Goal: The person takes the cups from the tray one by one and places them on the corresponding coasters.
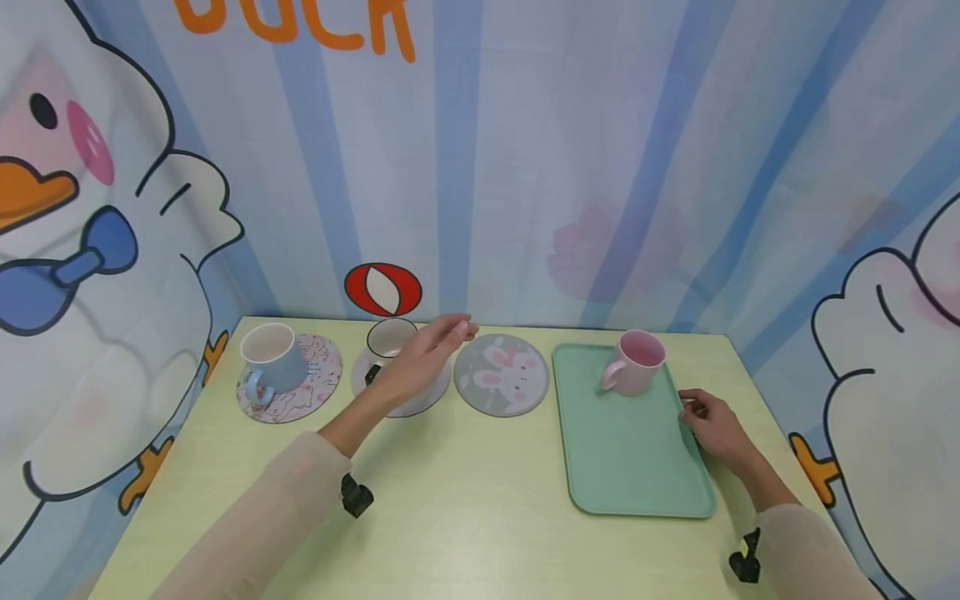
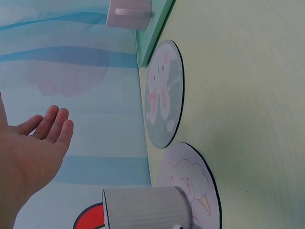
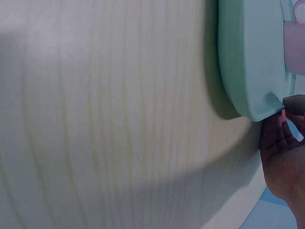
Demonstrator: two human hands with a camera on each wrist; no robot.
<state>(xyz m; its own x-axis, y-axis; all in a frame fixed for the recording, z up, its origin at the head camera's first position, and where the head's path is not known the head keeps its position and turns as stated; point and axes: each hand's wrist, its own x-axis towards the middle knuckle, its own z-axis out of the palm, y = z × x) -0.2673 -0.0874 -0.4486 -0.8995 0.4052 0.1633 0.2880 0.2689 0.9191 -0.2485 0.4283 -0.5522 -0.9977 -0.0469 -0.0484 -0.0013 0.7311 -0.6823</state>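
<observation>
In the head view my left hand (image 1: 420, 362) is over the middle coaster (image 1: 416, 406), partly covering a white mug (image 1: 390, 337) that stands there. Its fingers are loosely extended and hold nothing, as the left wrist view also shows. My right hand (image 1: 716, 427) pinches the right edge of a green rectangular tray (image 1: 630, 458). In the right wrist view, the thumb is on top of the tray rim (image 3: 248, 95) and the other fingers are beneath it. A pink mug (image 1: 637, 362) stands upright at the tray's far end, handle toward the left.
At the far left, a light blue mug (image 1: 273, 362) stands on a pink patterned coaster (image 1: 322, 375). A round grey rabbit coaster (image 1: 502, 375) lies between the middle coaster and the tray. Behind the pale wood-grain table (image 1: 465, 517) hangs a blue striped cartoon curtain (image 1: 517, 167).
</observation>
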